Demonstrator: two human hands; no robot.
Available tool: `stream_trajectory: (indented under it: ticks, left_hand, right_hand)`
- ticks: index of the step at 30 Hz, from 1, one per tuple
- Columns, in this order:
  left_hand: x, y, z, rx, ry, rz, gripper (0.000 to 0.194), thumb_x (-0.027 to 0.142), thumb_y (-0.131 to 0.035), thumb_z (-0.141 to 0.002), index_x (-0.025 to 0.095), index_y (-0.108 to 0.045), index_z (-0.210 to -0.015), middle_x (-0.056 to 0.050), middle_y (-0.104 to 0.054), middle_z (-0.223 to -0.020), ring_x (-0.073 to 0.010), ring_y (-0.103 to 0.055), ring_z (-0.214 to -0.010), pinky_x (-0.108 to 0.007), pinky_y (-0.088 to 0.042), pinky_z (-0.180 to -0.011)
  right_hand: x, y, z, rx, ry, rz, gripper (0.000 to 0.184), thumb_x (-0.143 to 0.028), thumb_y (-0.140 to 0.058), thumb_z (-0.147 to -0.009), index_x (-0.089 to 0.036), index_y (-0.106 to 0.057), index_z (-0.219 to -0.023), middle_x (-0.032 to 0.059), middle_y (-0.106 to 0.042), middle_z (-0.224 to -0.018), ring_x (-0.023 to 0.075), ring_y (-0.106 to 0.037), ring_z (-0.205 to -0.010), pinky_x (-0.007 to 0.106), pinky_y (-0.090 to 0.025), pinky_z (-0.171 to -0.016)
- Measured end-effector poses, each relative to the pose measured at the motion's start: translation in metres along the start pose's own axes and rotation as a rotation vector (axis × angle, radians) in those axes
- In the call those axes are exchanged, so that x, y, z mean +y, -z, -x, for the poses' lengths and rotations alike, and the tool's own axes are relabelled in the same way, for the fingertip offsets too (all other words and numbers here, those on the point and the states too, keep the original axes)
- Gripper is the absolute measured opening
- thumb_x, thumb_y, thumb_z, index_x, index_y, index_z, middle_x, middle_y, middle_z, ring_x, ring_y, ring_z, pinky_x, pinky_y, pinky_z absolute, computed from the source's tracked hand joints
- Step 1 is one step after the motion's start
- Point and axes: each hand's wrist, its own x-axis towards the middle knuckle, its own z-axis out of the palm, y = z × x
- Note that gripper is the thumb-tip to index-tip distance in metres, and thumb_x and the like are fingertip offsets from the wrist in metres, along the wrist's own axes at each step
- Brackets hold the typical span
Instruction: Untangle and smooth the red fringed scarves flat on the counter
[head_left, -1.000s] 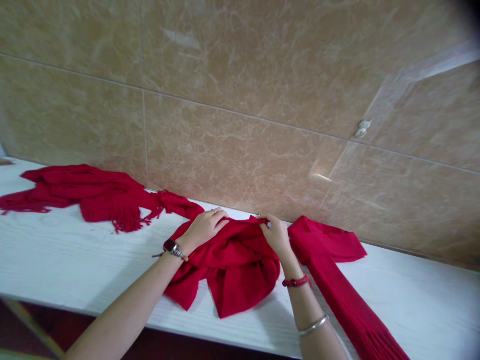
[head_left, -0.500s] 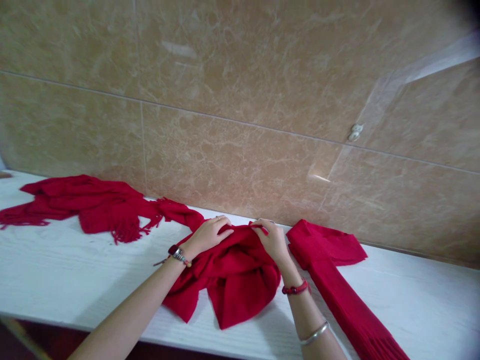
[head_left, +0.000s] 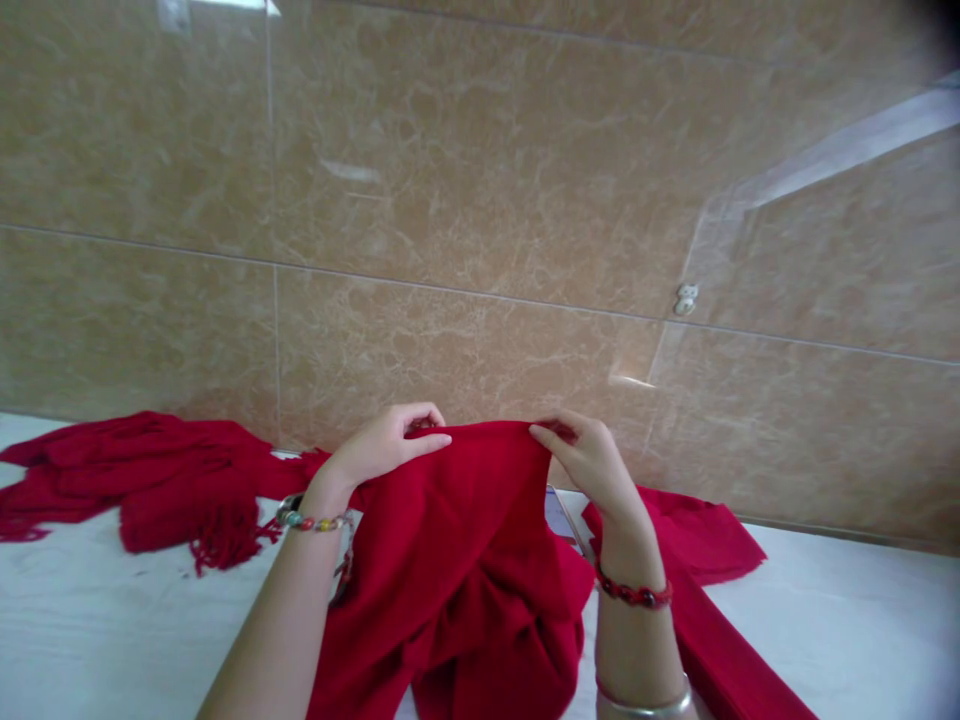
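My left hand (head_left: 394, 440) pinches the upper edge of a red scarf (head_left: 450, 520), thumb on the near side. At that edge's right end, my right hand (head_left: 589, 455) grips the cloth between thumb and fingers. The edge is drawn fairly straight between both hands, raised above the white table (head_left: 150, 630). Below it the scarf hangs in loose folds and bunches on the table. Part of a flat pale object (head_left: 561, 515) shows behind the scarf, beside my right wrist; its kind I cannot make out.
A crumpled red scarf with fringe (head_left: 187, 480) lies at the left. On the right, another red scarf (head_left: 705, 540) lies folded at an angle, partly behind my right arm. A tiled wall (head_left: 450, 200) rises along the table's back; a small white figure (head_left: 685, 299) is on it.
Both hands have lifted the scarf's edge off the table and moved slightly apart, stretching it. The view has tilted up a little, and the flat pale object shows more.
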Motion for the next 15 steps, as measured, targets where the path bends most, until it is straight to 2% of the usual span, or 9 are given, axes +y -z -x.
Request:
stream_trajectory:
  ticks: [4, 8, 10, 13, 15]
  left_hand:
    - [0.012, 0.003, 0.005, -0.019, 0.010, -0.206, 0.017, 0.034, -0.053, -0.078, 0.018, -0.059, -0.077, 0.003, -0.059, -0.069, -0.0115, -0.051, -0.063, -0.022, -0.038, -0.064]
    - [0.028, -0.001, 0.005, -0.043, -0.045, -0.274, 0.014, 0.031, -0.052, -0.079, 0.020, -0.061, -0.079, 0.003, -0.061, -0.070, -0.0118, -0.053, -0.063, -0.023, -0.039, -0.067]
    - [0.035, -0.002, 0.006, -0.051, -0.087, -0.268, 0.014, 0.030, -0.052, -0.079, 0.020, -0.061, -0.080, 0.003, -0.062, -0.072, -0.0121, -0.054, -0.065, -0.023, -0.040, -0.068]
    - [0.041, -0.001, 0.008, -0.087, -0.133, -0.255, 0.011, 0.027, -0.051, -0.079, 0.020, -0.060, -0.080, 0.002, -0.064, -0.078, -0.0133, -0.056, -0.071, -0.023, -0.040, -0.070]
    - [0.043, 0.000, 0.009, -0.128, -0.153, -0.240, 0.011, 0.025, -0.051, -0.079, 0.020, -0.060, -0.081, 0.001, -0.064, -0.082, -0.0137, -0.056, -0.075, -0.023, -0.040, -0.074]
  right_hand:
    - [-0.008, -0.006, 0.010, -0.071, 0.020, 0.105, 0.017, -0.024, -0.056, -0.074, -0.018, -0.066, -0.087, 0.0054, -0.068, -0.079, 0.0180, -0.062, -0.073, 0.030, -0.047, -0.069]
    - [-0.024, -0.017, 0.015, -0.199, 0.167, 0.084, 0.044, -0.027, -0.065, -0.069, -0.020, -0.057, -0.112, 0.0083, -0.064, -0.105, 0.0215, -0.058, -0.096, 0.034, -0.044, -0.084]
    - [-0.034, -0.022, 0.016, -0.240, 0.178, 0.079, 0.038, -0.026, -0.064, -0.071, -0.021, -0.059, -0.108, 0.0074, -0.064, -0.104, 0.0220, -0.058, -0.097, 0.035, -0.044, -0.084]
    - [-0.044, -0.026, 0.015, -0.334, 0.166, 0.064, 0.018, -0.019, -0.056, -0.076, -0.022, -0.066, -0.091, 0.0020, -0.068, -0.084, 0.0175, -0.062, -0.080, 0.029, -0.047, -0.074]
    - [-0.044, -0.028, 0.012, -0.342, 0.198, 0.045, 0.017, -0.018, -0.056, -0.076, -0.022, -0.066, -0.089, 0.0016, -0.066, -0.082, 0.0157, -0.061, -0.078, 0.027, -0.047, -0.073]
